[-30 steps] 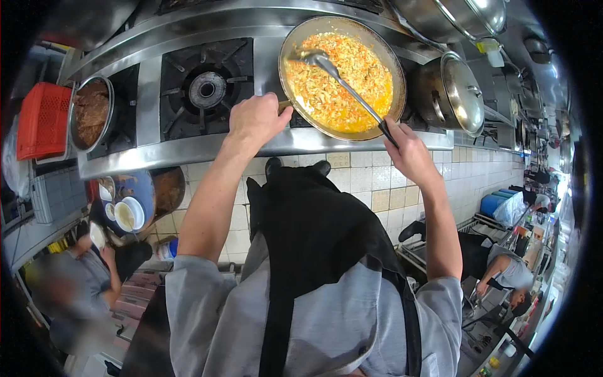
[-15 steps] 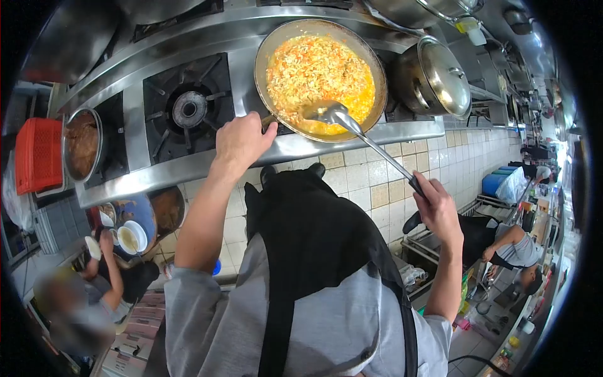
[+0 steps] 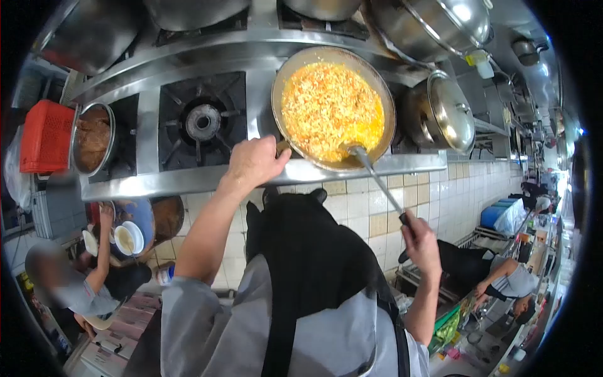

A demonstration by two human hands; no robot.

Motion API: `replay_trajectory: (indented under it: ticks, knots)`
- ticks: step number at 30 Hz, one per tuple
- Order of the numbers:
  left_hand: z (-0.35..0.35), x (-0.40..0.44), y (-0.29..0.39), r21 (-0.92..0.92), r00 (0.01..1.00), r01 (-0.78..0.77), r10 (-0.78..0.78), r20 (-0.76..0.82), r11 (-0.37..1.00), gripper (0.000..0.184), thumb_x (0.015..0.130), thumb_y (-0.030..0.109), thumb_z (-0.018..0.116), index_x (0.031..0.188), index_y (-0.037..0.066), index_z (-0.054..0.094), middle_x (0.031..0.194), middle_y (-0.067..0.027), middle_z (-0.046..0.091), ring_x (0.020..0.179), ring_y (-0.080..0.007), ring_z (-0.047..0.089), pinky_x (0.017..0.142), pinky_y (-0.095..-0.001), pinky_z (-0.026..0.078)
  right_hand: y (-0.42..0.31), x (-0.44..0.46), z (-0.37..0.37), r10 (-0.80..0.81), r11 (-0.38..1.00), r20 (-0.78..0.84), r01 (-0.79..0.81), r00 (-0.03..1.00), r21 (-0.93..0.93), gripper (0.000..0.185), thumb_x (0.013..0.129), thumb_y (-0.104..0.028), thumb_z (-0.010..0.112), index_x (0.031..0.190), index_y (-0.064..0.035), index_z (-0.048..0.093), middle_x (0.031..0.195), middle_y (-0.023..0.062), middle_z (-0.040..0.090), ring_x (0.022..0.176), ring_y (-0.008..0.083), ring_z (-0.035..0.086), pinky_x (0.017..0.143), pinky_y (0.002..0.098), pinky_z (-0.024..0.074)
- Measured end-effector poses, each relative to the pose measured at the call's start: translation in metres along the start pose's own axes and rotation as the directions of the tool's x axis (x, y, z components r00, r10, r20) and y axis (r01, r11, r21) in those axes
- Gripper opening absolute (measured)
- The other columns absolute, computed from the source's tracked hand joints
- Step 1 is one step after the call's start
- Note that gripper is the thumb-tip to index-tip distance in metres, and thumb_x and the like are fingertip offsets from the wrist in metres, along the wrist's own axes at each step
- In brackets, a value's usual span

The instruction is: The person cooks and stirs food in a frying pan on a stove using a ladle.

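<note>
A wide pan (image 3: 281,60) of chopped yellow-orange food (image 3: 330,103) rests on the stove at upper centre. My left hand (image 3: 254,162) is closed round the pan's handle at the lower left of its rim. In my right hand (image 3: 421,242) is the black grip of a long metal ladle (image 3: 382,185). The ladle's head dips into the food near the pan's lower right edge and is partly hidden by it.
An unlit-looking burner (image 3: 203,122) lies left of the pan, with a bowl of brown food (image 3: 93,139) and a red basket (image 3: 47,135) beyond. A lidded pot (image 3: 447,113) stands right. One person sits lower left, another works lower right.
The ladle first swept from the pan's upper left to its lower edge, then slid right. My right hand has moved down, away from the pan. The whole view has shifted with the head.
</note>
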State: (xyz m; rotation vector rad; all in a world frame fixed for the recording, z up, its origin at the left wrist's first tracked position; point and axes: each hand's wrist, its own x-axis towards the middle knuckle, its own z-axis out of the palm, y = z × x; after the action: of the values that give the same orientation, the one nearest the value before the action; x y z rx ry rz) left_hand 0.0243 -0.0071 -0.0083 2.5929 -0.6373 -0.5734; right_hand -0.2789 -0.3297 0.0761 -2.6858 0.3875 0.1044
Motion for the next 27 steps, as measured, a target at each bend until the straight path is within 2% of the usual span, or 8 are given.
replay_trajectory:
  ticks: [4,7,9,13,15,16,20,27]
  knots:
    - [0.002,0.001,-0.001,-0.03,1.0,-0.008,0.007,-0.016,1.0,0.047,0.094,0.046,0.069,0.092,0.0,0.075,0.084,-0.0228,0.076,0.084,-0.042,0.076,0.079,-0.0529,0.06,0.0,0.006,0.043,0.076,0.99,0.004,-0.076,0.997,0.115,0.044,0.096,-0.001,0.07,0.139,0.0002,0.062,0.105,0.0247,0.069,0.093,0.0411,0.069,0.084,0.0421,0.0553]
    - [-0.001,0.001,-0.003,-0.045,1.0,0.004,-0.004,-0.013,0.999,0.044,0.094,0.045,0.068,0.095,0.002,0.076,0.088,-0.0217,0.077,0.087,-0.0409,0.076,0.081,-0.0525,0.06,0.006,-0.006,0.078,0.105,0.96,-0.03,-0.093,0.994,0.265,0.045,0.098,-0.003,0.069,0.142,0.0002,0.059,0.103,0.0221,0.069,0.091,0.0301,0.069,0.083,0.0377,0.0548]
    - [0.001,0.002,-0.01,-0.061,1.0,-0.028,0.028,-0.001,0.998,0.049,0.096,0.049,0.067,0.097,0.001,0.074,0.091,-0.0218,0.077,0.087,-0.041,0.075,0.081,-0.052,0.06,0.016,-0.011,0.089,0.191,0.934,0.021,-0.188,0.981,0.304,0.045,0.1,-0.005,0.067,0.144,-0.0008,0.058,0.089,0.0043,0.061,0.077,0.0115,0.055,0.069,0.0286,0.048]
    - [-0.003,-0.001,-0.007,-0.075,1.0,-0.013,0.014,0.016,0.997,0.048,0.096,0.048,0.068,0.098,0.0,0.073,0.092,-0.0214,0.077,0.09,-0.04,0.075,0.082,-0.0522,0.06,0.032,-0.014,0.096,0.213,0.913,0.047,-0.216,0.976,0.345,0.042,0.102,-0.005,0.065,0.143,0.0012,0.057,0.087,0.0002,0.057,0.075,0.0073,0.051,0.064,0.0254,0.0431]
    - [-0.001,-0.002,-0.009,-0.093,1.0,-0.016,0.016,-0.005,0.996,0.048,0.097,0.047,0.068,0.098,0.0,0.073,0.091,-0.0211,0.077,0.09,-0.0399,0.075,0.082,-0.0522,0.06,0.028,-0.013,0.098,0.234,0.877,0.053,-0.234,0.971,0.42,0.041,0.102,-0.004,0.066,0.142,0.003,0.058,0.086,0.0001,0.057,0.075,0.0078,0.05,0.063,0.0263,0.043]
    - [0.001,-0.002,-0.01,-0.1,1.0,-0.019,0.018,-0.012,0.995,0.047,0.097,0.047,0.067,0.098,0.0,0.073,0.091,-0.0207,0.077,0.09,-0.0396,0.075,0.083,-0.052,0.059,0.022,-0.013,0.093,0.253,0.885,0.061,-0.256,0.966,0.389,0.041,0.102,-0.009,0.067,0.137,0.0093,0.058,0.097,0.0086,0.066,0.087,0.0143,0.059,0.077,0.0306,0.0518]
    - [0.003,-0.001,-0.012,-0.103,1.0,-0.03,0.029,-0.009,0.994,0.047,0.097,0.047,0.067,0.098,0.0,0.072,0.091,-0.02,0.077,0.09,-0.0394,0.075,0.083,-0.0514,0.059,-0.008,-0.012,0.074,0.37,0.791,0.319,-0.476,0.872,0.384,0.042,0.106,-0.014,0.066,0.14,0.0082,0.056,0.1,0.0061,0.066,0.087,0.0147,0.059,0.079,0.0304,0.0523]
    - [0.003,-0.002,-0.014,-0.106,0.999,-0.052,0.051,-0.016,0.993,0.047,0.097,0.046,0.066,0.1,-0.001,0.07,0.09,-0.0206,0.076,0.09,-0.0394,0.075,0.083,-0.0508,0.059,0.013,-0.03,0.105,0.329,0.759,0.254,-0.415,0.91,0.503,0.043,0.108,-0.012,0.064,0.143,0.0105,0.053,0.124,0.0153,0.066,0.113,0.0187,0.061,0.101,0.0321,0.0486]
